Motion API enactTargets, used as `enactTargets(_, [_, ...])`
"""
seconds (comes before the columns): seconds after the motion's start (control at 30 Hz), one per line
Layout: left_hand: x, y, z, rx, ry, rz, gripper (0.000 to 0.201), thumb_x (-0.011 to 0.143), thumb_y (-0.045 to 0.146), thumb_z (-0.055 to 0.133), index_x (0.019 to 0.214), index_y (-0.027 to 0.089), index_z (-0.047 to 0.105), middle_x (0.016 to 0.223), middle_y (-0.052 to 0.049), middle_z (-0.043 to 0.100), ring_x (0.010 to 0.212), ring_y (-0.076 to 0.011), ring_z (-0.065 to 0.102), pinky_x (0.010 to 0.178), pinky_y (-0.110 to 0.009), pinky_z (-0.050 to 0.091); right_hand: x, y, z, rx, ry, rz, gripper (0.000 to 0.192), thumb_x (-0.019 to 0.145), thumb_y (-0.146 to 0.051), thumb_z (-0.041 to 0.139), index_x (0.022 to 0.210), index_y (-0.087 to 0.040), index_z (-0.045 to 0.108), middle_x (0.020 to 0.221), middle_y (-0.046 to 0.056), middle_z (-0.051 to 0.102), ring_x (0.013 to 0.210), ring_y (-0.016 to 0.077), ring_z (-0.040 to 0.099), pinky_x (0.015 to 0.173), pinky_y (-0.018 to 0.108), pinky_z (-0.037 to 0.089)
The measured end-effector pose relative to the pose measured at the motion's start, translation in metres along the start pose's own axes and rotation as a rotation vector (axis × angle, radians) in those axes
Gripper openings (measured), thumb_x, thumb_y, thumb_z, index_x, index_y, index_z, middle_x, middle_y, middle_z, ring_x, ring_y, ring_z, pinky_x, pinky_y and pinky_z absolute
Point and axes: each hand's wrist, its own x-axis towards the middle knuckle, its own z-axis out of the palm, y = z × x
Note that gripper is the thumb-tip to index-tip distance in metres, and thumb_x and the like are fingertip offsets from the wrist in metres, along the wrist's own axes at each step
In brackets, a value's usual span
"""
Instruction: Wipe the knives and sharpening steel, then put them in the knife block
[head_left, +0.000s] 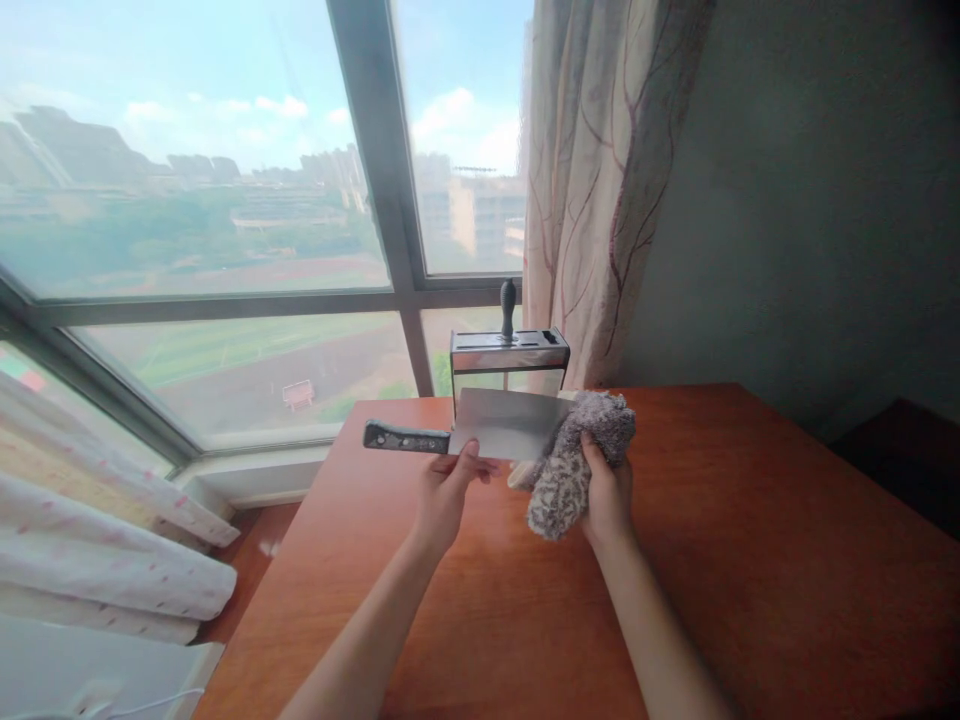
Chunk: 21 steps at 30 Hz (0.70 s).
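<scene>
Left hand (444, 492) first: from my feed I see it pinching the cleaver (501, 424) at the lower edge of the blade, close to where the blade meets the dark handle, with the thumb on the face turned toward me and the fingers hidden behind the steel. That handle sticks out to the left of the hand, level, so the broad rectangular blade stretches rightward from the grip and sits just above the knuckles. At the blade's right end I see my right hand (609, 495) clenched around a fluffy grey cloth (574, 455), which is bunched up and pressed against the steel; part of the cloth hangs down below the blade's edge and between the two hands. Both hands are raised off the table (750, 560), a reddish-brown wooden top, and the cleaver touches nothing but the hand and the cloth as far as I can tell. Directly behind the blade, at the far edge of the table, stands a shiny metal knife holder (510, 357) with one dark handle (508, 303) poking upright out of its top. Behind that is a large window (225, 200), and a patterned curtain (600, 170) hangs to the right of the holder, against a grey wall.
</scene>
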Motion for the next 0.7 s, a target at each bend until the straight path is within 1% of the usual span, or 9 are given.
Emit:
enactTargets(0.07, [0.0,-0.004,0.002,-0.067,0.017,-0.002,0.035,0.084,0.042,0.061,0.076,0.01,0.075,0.07,-0.01,0.073,0.062,-0.0174,0.062,0.061,-0.028,0.047,-0.002,0.006,0.002,0.226,-0.03,0.158,0.037,0.066,-0.042,0.076,0.095,-0.021,0.067,0.089,0.0,0.073,0.078,0.0205,0.067,0.07,0.033,0.052])
enactTargets(0.17, [0.0,-0.006,0.002,-0.074,0.028,-0.01,0.035,0.082,0.042,0.063,0.076,0.01,0.076,0.071,-0.011,0.073,0.062,-0.0176,0.063,0.062,-0.028,0.047,-0.005,0.008,0.004,0.434,-0.096,0.308,0.035,0.07,-0.045,0.073,0.097,-0.023,0.068,0.087,-0.002,0.073,0.081,0.0197,0.067,0.071,0.034,0.054])
enactTargets(0.23, [0.0,-0.005,0.002,-0.059,0.036,0.0,0.034,0.082,0.042,0.064,0.077,0.01,0.076,0.071,-0.01,0.074,0.063,-0.0175,0.063,0.063,-0.028,0.047,-0.008,0.007,0.005,0.531,-0.148,0.369,0.035,0.074,-0.049,0.068,0.101,-0.026,0.068,0.09,-0.002,0.074,0.088,0.0203,0.067,0.078,0.036,0.054])
enactTargets(0.33, [-0.002,-0.005,0.005,-0.085,0.079,0.026,0.033,0.082,0.042,0.064,0.08,0.012,0.076,0.074,-0.009,0.074,0.065,-0.0178,0.064,0.062,-0.028,0.046,-0.015,0.003,0.008,0.65,-0.23,0.381,0.036,0.078,-0.05,0.065,0.107,-0.029,0.068,0.098,-0.002,0.074,0.095,0.021,0.067,0.089,0.04,0.05])
enactTargets(0.43, [-0.008,-0.006,0.014,-0.123,0.089,-0.056,0.035,0.081,0.045,0.064,0.08,0.012,0.077,0.074,-0.009,0.075,0.067,-0.0197,0.065,0.063,-0.029,0.046,-0.024,0.002,0.013,0.69,-0.285,0.418,0.034,0.078,-0.045,0.067,0.108,-0.029,0.067,0.1,-0.002,0.074,0.096,0.0198,0.067,0.091,0.039,0.05])
enactTargets(0.5, [-0.013,-0.006,0.021,-0.137,0.093,-0.119,0.037,0.078,0.046,0.066,0.083,0.012,0.077,0.074,-0.008,0.075,0.073,-0.0213,0.066,0.068,-0.03,0.047,-0.027,0.004,0.018,0.68,-0.293,0.451,0.033,0.078,-0.041,0.068,0.108,-0.028,0.067,0.098,-0.001,0.075,0.094,0.019,0.067,0.089,0.037,0.052])
enactTargets(0.6, [-0.019,-0.005,0.03,-0.144,0.111,-0.108,0.035,0.074,0.046,0.071,0.087,0.014,0.077,0.077,-0.005,0.074,0.081,-0.021,0.065,0.078,-0.031,0.047,-0.027,0.006,0.022,0.643,-0.274,0.463,0.032,0.079,-0.04,0.068,0.108,-0.026,0.067,0.096,0.0,0.075,0.093,0.0203,0.068,0.085,0.039,0.054])
enactTargets(0.63, [-0.019,-0.005,0.031,-0.144,0.101,-0.101,0.034,0.074,0.045,0.072,0.086,0.014,0.077,0.078,-0.004,0.074,0.079,-0.02,0.064,0.077,-0.03,0.046,-0.025,0.006,0.023,0.628,-0.262,0.465,0.033,0.079,-0.04,0.068,0.108,-0.026,0.067,0.096,0.0,0.075,0.092,0.0208,0.068,0.085,0.039,0.054])
enactTargets(0.7, [-0.019,-0.008,0.031,-0.149,0.06,-0.124,0.033,0.073,0.044,0.073,0.086,0.013,0.076,0.076,-0.003,0.073,0.069,-0.0167,0.061,0.068,-0.028,0.046,-0.021,0.006,0.022,0.602,-0.223,0.467,0.033,0.079,-0.041,0.068,0.107,-0.025,0.067,0.096,0.0,0.075,0.091,0.0207,0.069,0.084,0.039,0.055])
